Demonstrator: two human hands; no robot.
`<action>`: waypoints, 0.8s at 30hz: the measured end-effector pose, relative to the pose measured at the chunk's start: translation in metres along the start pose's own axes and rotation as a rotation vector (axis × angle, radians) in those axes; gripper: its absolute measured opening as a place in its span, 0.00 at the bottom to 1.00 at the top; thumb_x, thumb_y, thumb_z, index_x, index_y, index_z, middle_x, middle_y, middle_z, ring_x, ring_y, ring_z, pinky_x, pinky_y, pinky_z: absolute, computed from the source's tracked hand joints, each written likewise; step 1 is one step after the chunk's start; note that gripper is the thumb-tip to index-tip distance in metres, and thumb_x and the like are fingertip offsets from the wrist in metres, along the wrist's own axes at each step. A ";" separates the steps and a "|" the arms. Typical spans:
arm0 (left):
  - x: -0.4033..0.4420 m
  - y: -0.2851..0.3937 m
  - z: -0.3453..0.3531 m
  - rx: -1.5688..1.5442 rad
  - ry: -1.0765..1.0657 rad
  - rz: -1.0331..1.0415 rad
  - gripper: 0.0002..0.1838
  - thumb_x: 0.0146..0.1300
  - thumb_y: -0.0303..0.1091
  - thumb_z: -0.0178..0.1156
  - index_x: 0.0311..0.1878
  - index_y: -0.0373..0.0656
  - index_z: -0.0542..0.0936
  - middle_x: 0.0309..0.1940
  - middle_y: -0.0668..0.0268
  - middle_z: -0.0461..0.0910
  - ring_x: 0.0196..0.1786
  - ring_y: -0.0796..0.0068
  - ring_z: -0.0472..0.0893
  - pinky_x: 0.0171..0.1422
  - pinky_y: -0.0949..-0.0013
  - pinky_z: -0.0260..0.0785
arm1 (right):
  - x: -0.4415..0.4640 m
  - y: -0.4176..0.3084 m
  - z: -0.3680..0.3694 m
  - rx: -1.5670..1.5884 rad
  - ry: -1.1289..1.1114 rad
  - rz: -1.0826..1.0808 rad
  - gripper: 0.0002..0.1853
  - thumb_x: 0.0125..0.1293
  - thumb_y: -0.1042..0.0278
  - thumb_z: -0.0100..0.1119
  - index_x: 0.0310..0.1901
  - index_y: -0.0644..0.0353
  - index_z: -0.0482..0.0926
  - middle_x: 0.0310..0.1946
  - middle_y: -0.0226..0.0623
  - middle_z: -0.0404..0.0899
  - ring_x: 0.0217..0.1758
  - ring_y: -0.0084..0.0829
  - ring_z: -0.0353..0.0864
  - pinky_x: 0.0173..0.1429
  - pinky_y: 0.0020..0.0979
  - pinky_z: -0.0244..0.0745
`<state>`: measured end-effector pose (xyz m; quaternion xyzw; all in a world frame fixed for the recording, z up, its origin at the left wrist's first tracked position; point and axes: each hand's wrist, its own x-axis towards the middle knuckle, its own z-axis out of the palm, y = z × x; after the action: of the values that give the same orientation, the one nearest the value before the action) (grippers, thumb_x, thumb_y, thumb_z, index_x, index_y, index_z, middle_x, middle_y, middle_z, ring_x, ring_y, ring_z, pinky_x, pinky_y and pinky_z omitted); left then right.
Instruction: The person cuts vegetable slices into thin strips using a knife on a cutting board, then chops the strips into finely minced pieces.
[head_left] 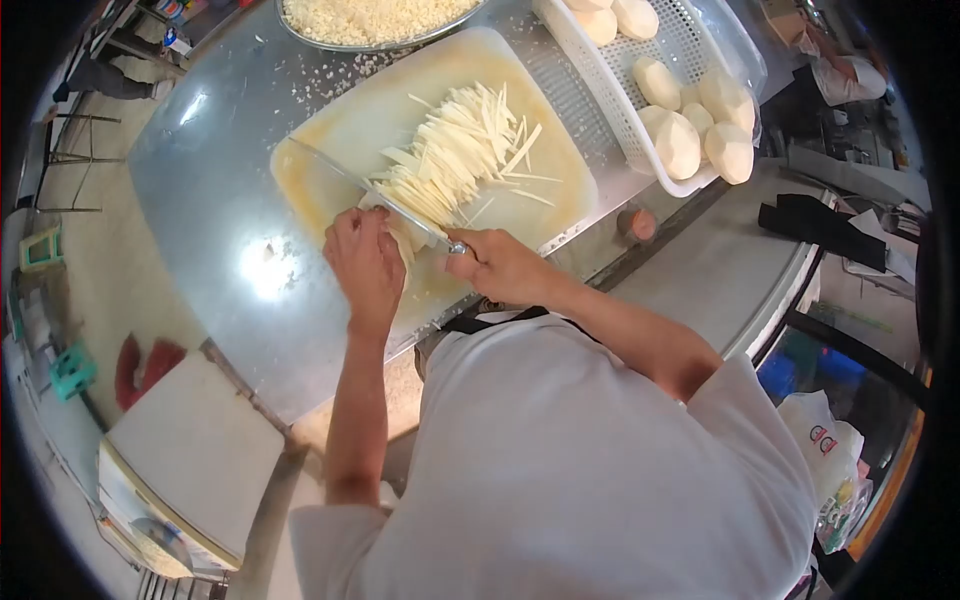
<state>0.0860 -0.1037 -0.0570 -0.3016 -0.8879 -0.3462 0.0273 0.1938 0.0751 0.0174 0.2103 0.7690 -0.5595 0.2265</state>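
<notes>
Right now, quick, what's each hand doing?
Left hand: fingers bent, pressing down pale sliced pieces beside the blade.
Right hand: closed around the handle of the knife.

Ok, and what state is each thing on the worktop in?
Knife: gripped in right hand, blade beside the piece
Piece: held by left hand, partly hidden
Strips: cut, loosely heaped
Cutting board: flat, edges yellowed
Basket: uncovered
Basket vegetables: whole, peeled
Bowl: filled with chopped bits
</notes>
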 end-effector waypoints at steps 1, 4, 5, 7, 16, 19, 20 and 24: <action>-0.001 -0.001 0.004 0.020 0.000 -0.011 0.14 0.62 0.21 0.60 0.50 0.43 0.83 0.48 0.58 0.76 0.56 0.52 0.75 0.62 0.49 0.66 | -0.006 -0.013 -0.007 0.015 -0.036 0.074 0.29 0.76 0.56 0.57 0.65 0.77 0.76 0.33 0.62 0.85 0.39 0.57 0.87 0.51 0.48 0.81; 0.001 -0.003 0.005 0.039 -0.041 -0.027 0.15 0.61 0.23 0.61 0.51 0.45 0.83 0.50 0.59 0.75 0.57 0.53 0.75 0.63 0.48 0.64 | -0.032 -0.024 -0.016 -0.021 -0.060 -0.012 0.28 0.79 0.57 0.59 0.68 0.73 0.76 0.23 0.42 0.78 0.26 0.27 0.76 0.35 0.34 0.74; 0.001 -0.005 0.005 0.047 -0.053 -0.036 0.15 0.61 0.24 0.61 0.51 0.45 0.83 0.50 0.59 0.75 0.57 0.52 0.75 0.63 0.48 0.64 | -0.037 -0.024 -0.015 0.003 -0.059 0.006 0.28 0.79 0.57 0.59 0.69 0.73 0.76 0.23 0.42 0.77 0.25 0.27 0.75 0.35 0.34 0.74; 0.003 -0.006 0.008 0.062 -0.068 -0.053 0.16 0.60 0.24 0.61 0.51 0.45 0.82 0.50 0.59 0.75 0.57 0.52 0.75 0.63 0.49 0.64 | -0.041 -0.025 -0.014 0.046 -0.056 0.037 0.27 0.79 0.58 0.59 0.69 0.72 0.76 0.22 0.42 0.77 0.25 0.26 0.74 0.35 0.35 0.73; 0.002 -0.008 0.007 0.007 -0.042 -0.057 0.14 0.61 0.27 0.61 0.50 0.46 0.83 0.50 0.61 0.77 0.55 0.52 0.75 0.61 0.50 0.65 | -0.023 -0.040 -0.021 0.017 -0.118 0.076 0.27 0.77 0.56 0.56 0.60 0.78 0.78 0.35 0.66 0.84 0.42 0.61 0.86 0.50 0.49 0.79; 0.004 -0.006 0.006 -0.014 -0.028 -0.048 0.14 0.61 0.27 0.61 0.50 0.46 0.83 0.50 0.61 0.77 0.55 0.52 0.75 0.60 0.50 0.65 | -0.007 -0.016 -0.008 -0.079 -0.036 -0.052 0.25 0.78 0.56 0.55 0.56 0.77 0.79 0.34 0.66 0.84 0.41 0.62 0.86 0.50 0.50 0.79; 0.003 -0.007 0.007 -0.016 -0.021 -0.044 0.13 0.61 0.27 0.61 0.50 0.45 0.83 0.49 0.61 0.77 0.55 0.52 0.75 0.60 0.50 0.65 | 0.000 -0.006 -0.002 -0.079 -0.003 -0.083 0.25 0.78 0.56 0.56 0.59 0.76 0.78 0.31 0.61 0.82 0.37 0.53 0.83 0.47 0.46 0.78; 0.003 -0.009 0.007 -0.018 -0.011 -0.044 0.13 0.61 0.27 0.61 0.50 0.45 0.82 0.49 0.61 0.78 0.55 0.53 0.76 0.59 0.50 0.65 | -0.010 -0.025 -0.009 -0.054 -0.023 -0.068 0.25 0.78 0.57 0.56 0.58 0.78 0.79 0.31 0.62 0.81 0.37 0.53 0.84 0.47 0.47 0.78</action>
<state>0.0798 -0.1025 -0.0667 -0.2839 -0.8913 -0.3533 0.0121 0.1867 0.0757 0.0446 0.1716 0.7877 -0.5485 0.2219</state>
